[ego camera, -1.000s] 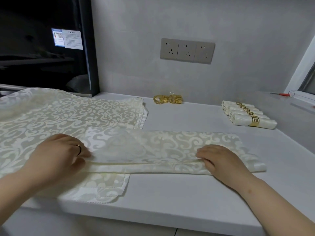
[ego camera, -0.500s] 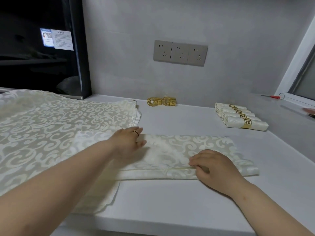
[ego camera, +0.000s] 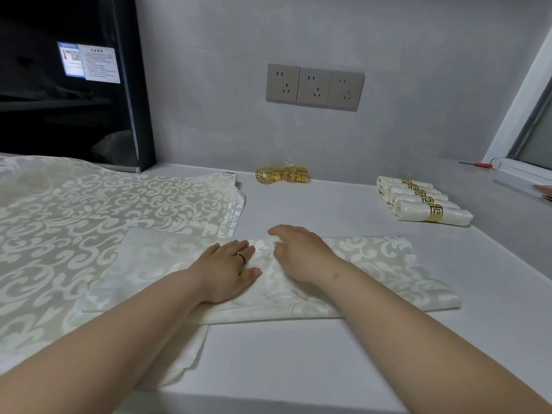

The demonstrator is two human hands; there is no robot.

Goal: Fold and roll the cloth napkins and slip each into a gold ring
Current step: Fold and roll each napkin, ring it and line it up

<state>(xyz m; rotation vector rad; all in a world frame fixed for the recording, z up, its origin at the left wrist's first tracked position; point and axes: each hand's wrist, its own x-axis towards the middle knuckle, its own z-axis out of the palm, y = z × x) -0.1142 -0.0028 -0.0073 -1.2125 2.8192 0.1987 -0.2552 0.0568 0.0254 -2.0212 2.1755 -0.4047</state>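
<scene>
A cream patterned napkin (ego camera: 373, 270), folded into a long band, lies across the white counter (ego camera: 298, 354). My left hand (ego camera: 227, 270) lies flat on its middle with straight fingers. Just to the right, my right hand (ego camera: 301, 249) rests on the band, fingers bent down onto the cloth near its far edge. Two loose gold rings (ego camera: 282, 175) sit by the back wall. Several rolled napkins in gold rings (ego camera: 424, 203) lie at the right.
A stack of unfolded patterned napkins (ego camera: 89, 222) covers the counter's left side, partly under the band. A black appliance (ego camera: 74, 85) stands at the back left. A red-handled tool (ego camera: 481, 164) lies on the window sill at the right. Wall sockets (ego camera: 315, 86) are behind.
My left hand slid right along the band from its left end to the middle. My right hand moved left from the band's near edge to beside the left hand.
</scene>
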